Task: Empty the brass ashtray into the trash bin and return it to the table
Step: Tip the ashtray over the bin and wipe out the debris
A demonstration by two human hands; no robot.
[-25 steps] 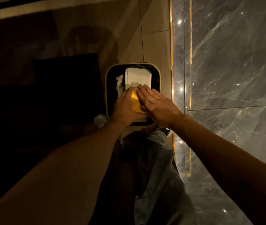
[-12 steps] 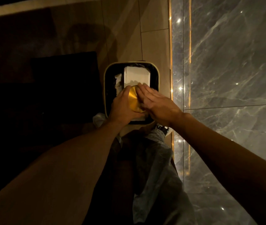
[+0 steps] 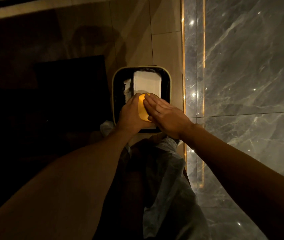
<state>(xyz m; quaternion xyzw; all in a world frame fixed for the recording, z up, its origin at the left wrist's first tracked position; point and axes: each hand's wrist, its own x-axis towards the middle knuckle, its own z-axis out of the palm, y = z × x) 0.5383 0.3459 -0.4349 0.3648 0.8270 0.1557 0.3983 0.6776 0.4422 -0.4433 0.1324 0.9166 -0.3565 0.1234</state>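
Observation:
The round brass ashtray (image 3: 141, 108) is held upside down over the near half of the trash bin (image 3: 113, 94), a dark rectangular bin with a pale rim standing on the floor. My left hand (image 3: 130, 115) grips the ashtray from its left side. My right hand (image 3: 163, 113) lies flat, fingers together, pressed on the ashtray's upturned bottom from the right. Inside the bin lie a white box (image 3: 147, 83) and crumpled paper (image 3: 127, 88). The ashtray's inside is hidden.
A dark low block of furniture (image 3: 72, 90) stands just left of the bin. A grey marble wall (image 3: 250, 84) with a lit gold strip runs along the right. My legs in grey trousers (image 3: 169, 179) are below the bin, on beige floor tiles.
The ashtray has turned to show more of its round bottom. My right hand's fingers have slid left across it. Both hands stay over the bin.

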